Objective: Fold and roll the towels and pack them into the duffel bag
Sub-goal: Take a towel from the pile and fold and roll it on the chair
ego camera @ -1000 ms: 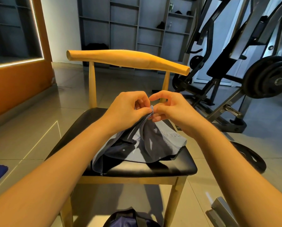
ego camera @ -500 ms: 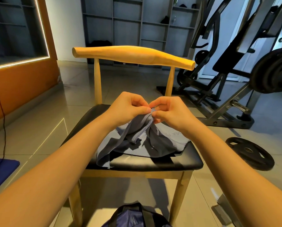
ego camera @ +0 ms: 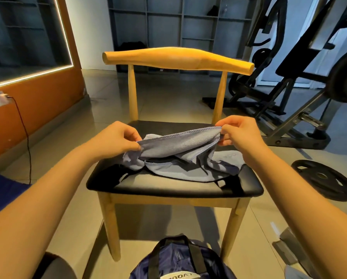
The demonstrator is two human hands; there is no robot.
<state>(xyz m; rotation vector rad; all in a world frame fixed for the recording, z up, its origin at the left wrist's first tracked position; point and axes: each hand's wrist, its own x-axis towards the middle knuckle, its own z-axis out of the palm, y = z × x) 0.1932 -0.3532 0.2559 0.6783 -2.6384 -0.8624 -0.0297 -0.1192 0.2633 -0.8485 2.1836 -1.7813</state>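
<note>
the left hand [ego camera: 116, 137] and right hand [ego camera: 239, 131] each pinched a hem corner of the unfolded towel [ego camera: 180, 156] above the chair seat [ego camera: 168, 186]; folding, rolling and packing the duffel bag [ego camera: 180, 260] remained.

Left hand [ego camera: 116, 137] and right hand [ego camera: 239, 130] have parted — towel [ego camera: 180, 141] edge now stretched taut.
</note>
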